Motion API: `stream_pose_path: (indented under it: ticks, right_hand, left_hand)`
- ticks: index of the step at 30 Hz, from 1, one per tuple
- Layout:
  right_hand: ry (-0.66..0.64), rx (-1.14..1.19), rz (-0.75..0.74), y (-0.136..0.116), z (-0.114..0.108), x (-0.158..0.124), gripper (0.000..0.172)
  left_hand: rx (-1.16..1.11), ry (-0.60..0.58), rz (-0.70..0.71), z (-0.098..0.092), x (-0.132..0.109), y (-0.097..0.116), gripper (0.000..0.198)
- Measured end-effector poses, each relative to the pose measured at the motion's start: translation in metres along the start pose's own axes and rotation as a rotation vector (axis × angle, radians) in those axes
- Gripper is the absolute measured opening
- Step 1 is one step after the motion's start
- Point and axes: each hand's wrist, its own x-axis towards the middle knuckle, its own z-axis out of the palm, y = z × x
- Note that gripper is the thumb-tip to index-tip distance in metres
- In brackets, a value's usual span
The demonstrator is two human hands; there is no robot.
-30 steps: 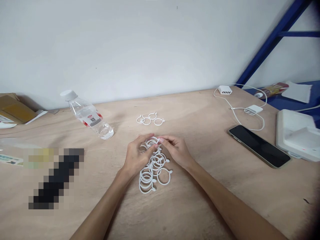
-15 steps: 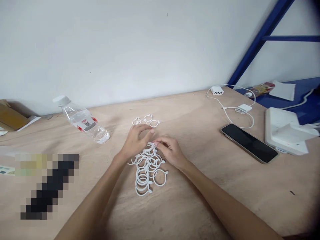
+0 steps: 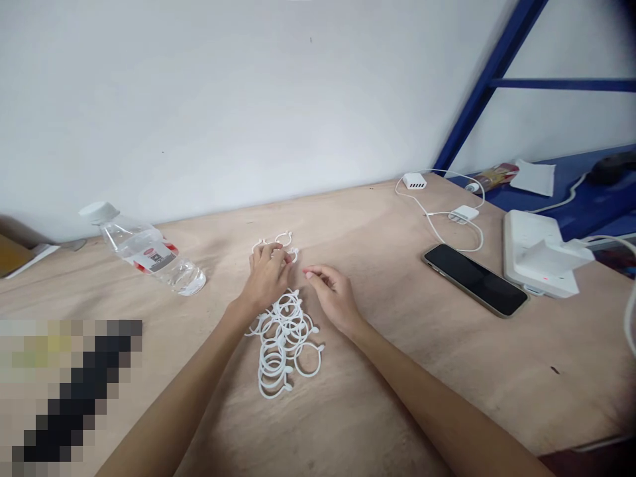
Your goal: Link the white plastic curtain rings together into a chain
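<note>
Moved forward off the heap of white plastic rings (image 3: 284, 348): left hand (image 3: 265, 278), fingers curled down over a smaller group of rings (image 3: 274, 241), any grip hidden; right hand (image 3: 334, 298) empty, loosely half-curled, just beside the heap; farther off on the plywood table (image 3: 392, 377), a water bottle (image 3: 149, 255) and a black phone (image 3: 474, 278).

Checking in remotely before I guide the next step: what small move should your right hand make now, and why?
Probably lower the right hand onto the tangled white plastic rings. It looks empty and sits just beside them, while the left hand is busy over the small separate group of rings.
</note>
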Motion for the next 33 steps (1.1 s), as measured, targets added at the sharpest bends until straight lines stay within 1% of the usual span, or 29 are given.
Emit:
stream_pose_path:
  ticks: [1, 3, 5, 7, 10, 12, 17, 20, 23, 29, 33]
  right_hand:
    - [0.031, 0.025, 0.054, 0.001, 0.0, 0.001, 0.02]
    - [0.047, 0.062, 0.117, 0.002, 0.0, 0.002, 0.025]
    - [0.024, 0.074, 0.132, 0.001, 0.0, 0.002, 0.028]
    - [-0.013, 0.095, 0.132, -0.001, 0.0, 0.002, 0.029]
    - [-0.09, 0.171, 0.123, -0.005, -0.001, 0.001, 0.028]
    - [-0.134, 0.211, 0.123, -0.006, -0.001, 0.0, 0.026]
    - [-0.177, 0.236, 0.159, -0.009, -0.002, 0.0, 0.023]
    - [-0.231, 0.247, 0.192, -0.011, -0.004, 0.0, 0.022]
    - [-0.251, 0.241, 0.208, -0.012, -0.004, 0.0, 0.022]
    - [-0.195, 0.188, 0.186, -0.01, -0.004, 0.0, 0.021]
    - [-0.167, 0.157, 0.197, -0.008, -0.003, -0.001, 0.023]
  left_hand:
    - [-0.04, -0.007, 0.029, -0.005, -0.006, 0.002, 0.018]
    - [-0.156, -0.049, 0.056, -0.017, -0.016, 0.007, 0.018]
    - [-0.307, -0.105, 0.016, -0.028, -0.026, 0.014, 0.017]
    - [-0.489, -0.131, -0.035, -0.036, -0.035, 0.02, 0.014]
    - [-0.734, -0.132, -0.11, -0.039, -0.047, 0.026, 0.015]
    - [-0.807, -0.136, -0.136, -0.036, -0.053, 0.027, 0.017]
    - [-0.786, -0.127, -0.109, -0.03, -0.06, 0.023, 0.014]
    - [-0.782, -0.139, -0.112, -0.031, -0.063, 0.022, 0.013]
    - [-0.766, -0.159, -0.126, -0.033, -0.064, 0.023, 0.013]
    - [-0.721, -0.169, -0.134, -0.033, -0.061, 0.026, 0.011]
    - [-0.715, -0.189, -0.123, -0.032, -0.059, 0.026, 0.01]
